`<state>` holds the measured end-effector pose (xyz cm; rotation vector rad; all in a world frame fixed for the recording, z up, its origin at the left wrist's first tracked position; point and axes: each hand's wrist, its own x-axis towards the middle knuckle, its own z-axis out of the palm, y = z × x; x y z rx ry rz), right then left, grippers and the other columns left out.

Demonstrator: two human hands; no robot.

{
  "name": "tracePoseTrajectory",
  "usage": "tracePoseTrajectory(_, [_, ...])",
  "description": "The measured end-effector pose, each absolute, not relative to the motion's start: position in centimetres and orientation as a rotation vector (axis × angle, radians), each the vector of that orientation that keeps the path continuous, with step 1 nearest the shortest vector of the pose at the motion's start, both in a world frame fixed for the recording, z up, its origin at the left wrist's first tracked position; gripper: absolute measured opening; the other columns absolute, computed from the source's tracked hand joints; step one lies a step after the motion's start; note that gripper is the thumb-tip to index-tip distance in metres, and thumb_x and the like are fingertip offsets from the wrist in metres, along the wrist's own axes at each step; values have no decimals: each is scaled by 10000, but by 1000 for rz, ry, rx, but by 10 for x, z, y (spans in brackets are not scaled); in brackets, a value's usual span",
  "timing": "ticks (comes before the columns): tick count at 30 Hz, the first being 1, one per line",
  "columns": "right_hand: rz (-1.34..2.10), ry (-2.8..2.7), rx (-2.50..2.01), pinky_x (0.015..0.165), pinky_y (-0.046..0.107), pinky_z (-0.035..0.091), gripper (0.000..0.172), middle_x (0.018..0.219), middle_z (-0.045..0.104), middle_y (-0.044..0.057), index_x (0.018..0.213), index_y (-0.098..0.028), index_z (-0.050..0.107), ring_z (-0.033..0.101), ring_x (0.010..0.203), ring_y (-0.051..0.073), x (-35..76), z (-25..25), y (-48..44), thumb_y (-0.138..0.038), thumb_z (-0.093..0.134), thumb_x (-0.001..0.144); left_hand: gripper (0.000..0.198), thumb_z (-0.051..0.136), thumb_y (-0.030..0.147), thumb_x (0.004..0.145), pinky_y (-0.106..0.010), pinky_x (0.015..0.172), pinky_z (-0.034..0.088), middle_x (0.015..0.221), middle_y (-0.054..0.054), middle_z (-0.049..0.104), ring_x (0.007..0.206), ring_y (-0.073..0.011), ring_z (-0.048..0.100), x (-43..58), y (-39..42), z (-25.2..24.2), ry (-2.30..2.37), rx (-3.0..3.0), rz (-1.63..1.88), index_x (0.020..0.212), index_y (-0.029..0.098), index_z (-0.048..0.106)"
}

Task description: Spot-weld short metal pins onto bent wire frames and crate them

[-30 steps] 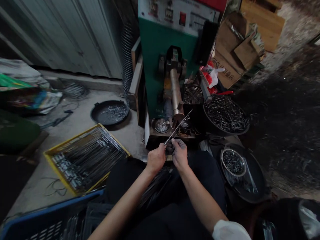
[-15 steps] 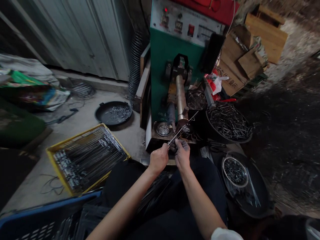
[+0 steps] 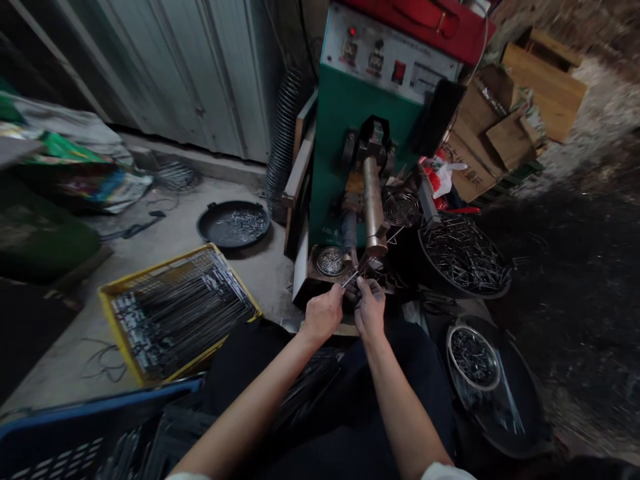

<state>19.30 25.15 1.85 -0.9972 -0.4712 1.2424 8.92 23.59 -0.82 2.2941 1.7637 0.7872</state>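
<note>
My left hand [image 3: 324,315] is closed around the near end of a thin metal rod [image 3: 350,279], which slants up and right toward the machine. Close beside it, my right hand [image 3: 371,308] has its fingers pinched together by the rod, their tips darkened; what lies between them is too small to make out. Just beyond both hands is the thick metal arm [image 3: 373,207] of a green machine [image 3: 330,160] that looks like a spot welder. The rod's far part is hard to follow under this arm. A small dish of metal bits [image 3: 330,261] sits left of the arm's tip.
At left stands a yellow crate [image 3: 107,313] of long rods, with a black pan [image 3: 210,233] behind it. A blue crate [image 3: 100,400] is at lower left. On the right are a tub of metal pieces [image 3: 463,257] and a round bowl [image 3: 473,357] on a dark tray.
Both hands and the rod have moved slightly right in view, and less of the rod shows past the fingers. The surroundings have shifted right and slightly down as the camera turned.
</note>
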Motion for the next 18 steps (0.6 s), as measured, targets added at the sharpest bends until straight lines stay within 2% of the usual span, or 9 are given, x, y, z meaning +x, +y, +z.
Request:
tracePoseTrajectory(6, [1261,-532,-1019,540,234,519,323,676,676,-21,728,-202,533,632,573,119,195,19,253,-355,815,688,281,338,217,1040,-309,536,407,664,-70,673,631,-235,693,82,237,-9,1657,2330,817,931,147,586])
tracePoseTrajectory(12, [1190,-573,-1153,481,216,462,327,656,673,-27,751,-192,593,593,519,108,206,18,257,-417,812,662,231,339,198,1031,-305,585,443,762,-75,705,699,-236,704,78,251,-5,1541,2358,818,1064,148,562])
tracePoseTrajectory(18, [1044,-662,-1152,534,219,447,291,605,652,-41,690,-177,617,546,513,91,215,16,269,-418,780,687,257,313,226,1040,-302,568,422,727,-75,694,671,-237,695,83,272,-1,1546,2348,817,962,171,551])
